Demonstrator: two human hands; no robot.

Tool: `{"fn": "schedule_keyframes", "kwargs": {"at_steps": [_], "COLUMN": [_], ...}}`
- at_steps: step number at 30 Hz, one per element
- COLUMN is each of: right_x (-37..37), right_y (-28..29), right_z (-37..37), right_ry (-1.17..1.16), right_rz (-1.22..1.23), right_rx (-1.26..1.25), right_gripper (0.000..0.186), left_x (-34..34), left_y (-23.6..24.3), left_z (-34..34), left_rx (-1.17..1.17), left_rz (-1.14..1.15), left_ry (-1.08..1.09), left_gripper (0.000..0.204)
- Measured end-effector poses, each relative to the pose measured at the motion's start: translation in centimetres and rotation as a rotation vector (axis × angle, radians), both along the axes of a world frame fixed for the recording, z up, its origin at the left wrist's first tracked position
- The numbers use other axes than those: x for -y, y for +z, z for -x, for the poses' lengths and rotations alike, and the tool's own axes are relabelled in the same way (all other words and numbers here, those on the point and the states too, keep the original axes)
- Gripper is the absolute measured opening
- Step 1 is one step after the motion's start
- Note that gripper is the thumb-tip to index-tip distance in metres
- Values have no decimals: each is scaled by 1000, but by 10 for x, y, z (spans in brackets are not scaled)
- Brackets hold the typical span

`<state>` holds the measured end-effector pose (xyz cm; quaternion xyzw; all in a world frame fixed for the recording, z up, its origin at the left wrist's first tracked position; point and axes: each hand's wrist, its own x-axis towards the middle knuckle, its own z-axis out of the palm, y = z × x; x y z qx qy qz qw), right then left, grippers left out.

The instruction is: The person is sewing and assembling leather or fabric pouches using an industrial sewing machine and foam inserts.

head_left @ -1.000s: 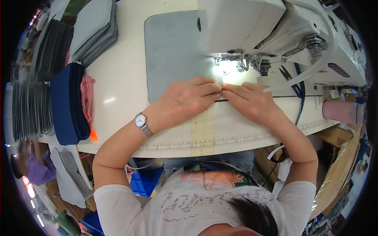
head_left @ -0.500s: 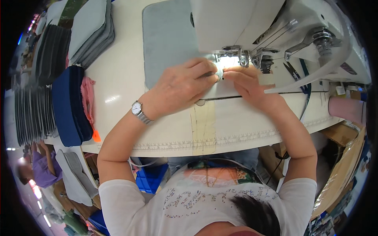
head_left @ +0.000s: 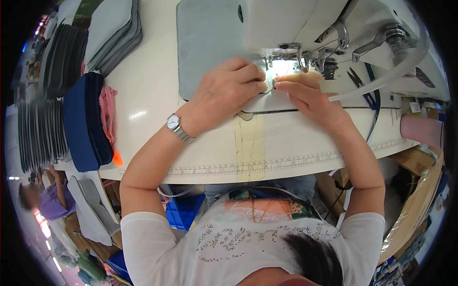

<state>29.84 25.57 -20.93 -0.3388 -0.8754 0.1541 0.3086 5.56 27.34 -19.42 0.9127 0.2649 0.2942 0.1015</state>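
Note:
A flat grey fabric panel with rounded corners lies on the white table, its right side running under the sewing machine. My left hand, a watch on its wrist, pinches the panel's near right edge just left of the lit presser foot area. Close by on the right, my right hand has thumb and fingertips pressed together in front of the needle. What those fingertips hold is too small to make out. A narrow gap separates the two hands' fingertips.
Dark-handled scissors lie right of the machine's needle area. Stacks of grey panels and a navy fabric pile stand at the left, beside pink cloth. A pink container is at the right edge. Another person in purple sits far left.
My fingertips have drawn slightly apart, and the fabric edge bunched between them now lies flatter. The whole view has shifted a little.

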Motion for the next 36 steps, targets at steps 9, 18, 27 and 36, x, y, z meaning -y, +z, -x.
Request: {"fn": "schedule_keyframes", "kwargs": {"at_steps": [9,18,27,36], "right_x": [2,1,-1,-5], "right_y": [-4,-4,-13,8], "right_z": [-3,2,3,35], "right_ry": [68,12,-125,-153], "right_rz": [-197,-129,56,-398], "right_rx": [169,176,104,397], "right_gripper": [36,33,31,36], "left_x": [-5,-9,-13,-10], "left_y": [1,6,3,-6], "left_z": [6,7,6,7], "left_rx": [-55,-92,-34,129], "left_rz": [-10,5,93,-42], "left_ry": [-59,-56,81,218], "left_gripper": [22,22,18,13]}}
